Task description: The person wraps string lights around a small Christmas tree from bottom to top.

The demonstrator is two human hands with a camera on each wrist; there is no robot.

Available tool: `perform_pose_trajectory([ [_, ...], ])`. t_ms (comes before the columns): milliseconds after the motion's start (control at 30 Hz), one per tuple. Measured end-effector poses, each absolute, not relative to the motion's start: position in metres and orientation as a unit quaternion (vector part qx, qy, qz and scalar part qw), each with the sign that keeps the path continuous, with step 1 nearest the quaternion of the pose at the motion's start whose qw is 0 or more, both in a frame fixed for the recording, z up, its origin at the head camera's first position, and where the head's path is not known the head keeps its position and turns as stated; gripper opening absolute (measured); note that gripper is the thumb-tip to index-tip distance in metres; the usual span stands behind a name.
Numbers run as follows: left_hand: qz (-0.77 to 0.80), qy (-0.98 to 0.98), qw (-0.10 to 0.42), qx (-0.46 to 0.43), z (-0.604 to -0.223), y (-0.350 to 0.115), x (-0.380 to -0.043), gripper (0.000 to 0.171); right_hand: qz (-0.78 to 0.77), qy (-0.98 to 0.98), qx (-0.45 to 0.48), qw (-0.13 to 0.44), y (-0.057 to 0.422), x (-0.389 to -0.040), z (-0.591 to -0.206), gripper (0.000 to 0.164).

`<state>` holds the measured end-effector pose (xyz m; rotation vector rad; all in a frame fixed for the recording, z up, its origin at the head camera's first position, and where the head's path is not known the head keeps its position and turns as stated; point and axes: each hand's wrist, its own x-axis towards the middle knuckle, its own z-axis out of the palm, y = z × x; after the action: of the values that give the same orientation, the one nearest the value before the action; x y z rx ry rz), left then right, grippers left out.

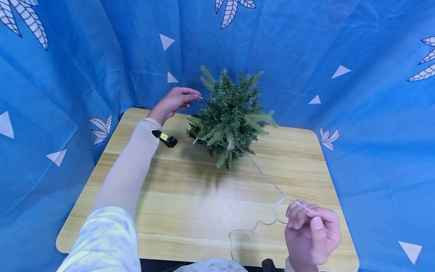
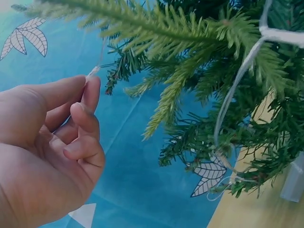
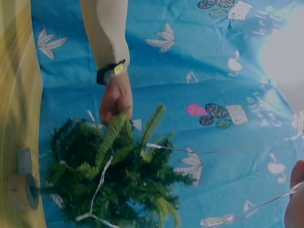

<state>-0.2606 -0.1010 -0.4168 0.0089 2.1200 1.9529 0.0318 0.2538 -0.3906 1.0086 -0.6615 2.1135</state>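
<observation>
A small artificial Christmas tree [image 1: 232, 109] stands upright toward the back of the table, with a thin clear-wired string of fairy lights [image 1: 259, 170] wound over its branches. On the tree's left side, my left hand [image 1: 176, 101] pinches a small white piece of the light string [image 2: 93, 72] between thumb and forefinger. Near the front right of the table, my right hand [image 1: 312, 232] holds the wire between thumb and curled fingers. From there the wire stretches up to the tree, and a slack length hangs toward the table's front edge. Branches hide the wire behind the tree.
The tree has a round wooden base [image 3: 23, 192], with a small pale box [image 3: 24, 161] beside it. Blue patterned cloth [image 1: 374, 151] surrounds the light wooden table [image 1: 176, 211] at the back and sides. A black strap with a camera [image 1: 166, 139] sits on the left wrist.
</observation>
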Motion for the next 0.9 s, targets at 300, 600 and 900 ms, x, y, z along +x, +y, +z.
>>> perform_pose_trajectory([
  [300,0.636,0.758,0.138,0.032,-0.419,-0.101,-0.254,0.036,0.829,-0.247,0.303,0.399,0.276,0.025,-0.394,0.013],
  [600,0.605,0.786,0.118,0.049,-0.417,-0.102,-0.238,0.042,0.83,-0.248,0.272,0.419,0.287,0.015,-0.397,0.014],
  [900,0.627,0.774,0.068,0.054,-0.411,-0.108,-0.205,0.043,0.833,-0.248,0.269,0.416,0.29,0.011,-0.401,0.013],
])
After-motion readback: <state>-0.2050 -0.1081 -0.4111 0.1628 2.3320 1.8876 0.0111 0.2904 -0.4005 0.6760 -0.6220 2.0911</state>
